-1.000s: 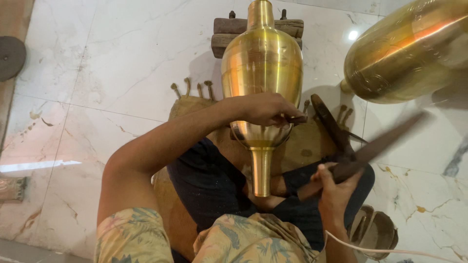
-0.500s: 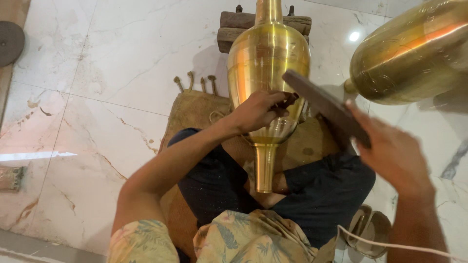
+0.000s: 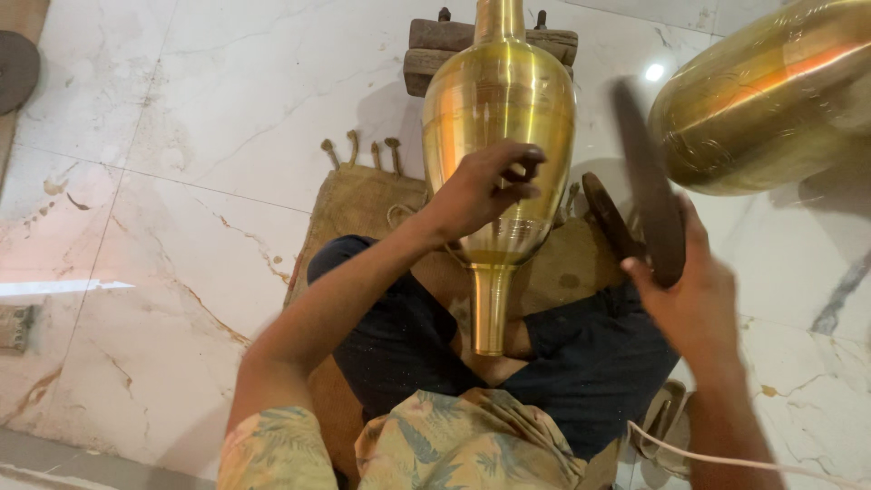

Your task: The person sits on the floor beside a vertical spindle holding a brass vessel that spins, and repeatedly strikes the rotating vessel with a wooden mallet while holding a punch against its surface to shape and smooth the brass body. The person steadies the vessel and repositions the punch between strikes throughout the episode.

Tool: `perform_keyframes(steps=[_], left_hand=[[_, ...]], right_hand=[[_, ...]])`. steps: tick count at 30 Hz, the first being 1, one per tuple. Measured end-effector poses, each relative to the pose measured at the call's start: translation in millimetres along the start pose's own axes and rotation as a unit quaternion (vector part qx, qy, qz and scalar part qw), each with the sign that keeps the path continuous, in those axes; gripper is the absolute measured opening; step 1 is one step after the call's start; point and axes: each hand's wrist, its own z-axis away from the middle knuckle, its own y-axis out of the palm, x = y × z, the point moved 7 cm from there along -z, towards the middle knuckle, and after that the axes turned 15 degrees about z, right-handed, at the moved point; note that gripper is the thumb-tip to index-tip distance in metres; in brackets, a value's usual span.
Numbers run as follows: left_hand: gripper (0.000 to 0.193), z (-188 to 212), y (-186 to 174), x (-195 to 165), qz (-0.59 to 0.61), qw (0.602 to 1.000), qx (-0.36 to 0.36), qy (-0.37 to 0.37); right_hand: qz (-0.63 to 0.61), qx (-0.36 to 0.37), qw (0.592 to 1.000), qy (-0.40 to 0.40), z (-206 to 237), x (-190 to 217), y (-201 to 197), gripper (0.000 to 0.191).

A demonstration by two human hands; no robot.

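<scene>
- White marble floor (image 3: 181,118), tan veining, pale grout lines.
- Burlap mat (image 3: 363,204) with knotted fringe lies flat on it, centre.
- Wooden block (image 3: 435,50) at the top edge, on the tiles.
- Dark round disc (image 3: 16,68) far left.
- White cord (image 3: 771,463) trails lower right.

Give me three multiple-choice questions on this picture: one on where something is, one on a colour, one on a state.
1. Where does the left hand rest?
A. on the brass vase
B. on the floor
C. on the wooden block

2. What colour is the vase?
A. blue
B. golden
C. white

3. How is the dark flat tool held?
A. lying on the floor
B. raised in the right hand
C. stuck in the vase

Key: A, the fingers lie on the vase's belly; B, shiny brass; B, the right hand grips it beside the vase.
</scene>
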Motion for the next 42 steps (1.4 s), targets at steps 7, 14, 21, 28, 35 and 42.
perform_keyframes(steps=[7, 14, 21, 28, 35, 42], left_hand=[[0.046, -28.6, 34.3, 6.3, -0.098, 0.951, 0.291, -0.032], [0.046, -27.2, 39.7, 10.2, -0.067, 0.943, 0.325, -0.002], [0.047, -25.3, 34.2, 8.9, -0.062, 0.949, 0.306, 0.040], [0.044, -24.6, 33.6, 10.5, -0.064, 0.950, 0.306, 0.021], [0.043, -24.3, 30.5, 4.5, -0.043, 0.944, 0.323, 0.054], [0.033, -18.6, 26.2, 24.7, -0.104, 0.961, 0.253, -0.037]], right_hand=[[-0.037, 0.116, 0.987, 0.109, 59.5, -25.1, 102.9, 0.097], [-0.406, -0.088, 0.896, 0.159, 73.0, -25.5, 89.1, 0.090], [-0.433, -0.094, 0.886, 0.138, 55.1, -31.2, 65.4, 0.072], [-0.190, -0.071, 0.975, 0.088, 55.8, -25.2, 54.5, 0.075], [-0.130, -0.087, 0.987, 0.033, 56.7, -12.3, 49.5, 0.079], [0.087, -0.085, 0.990, -0.074, 29.5, 6.7, 27.1, 0.083]])
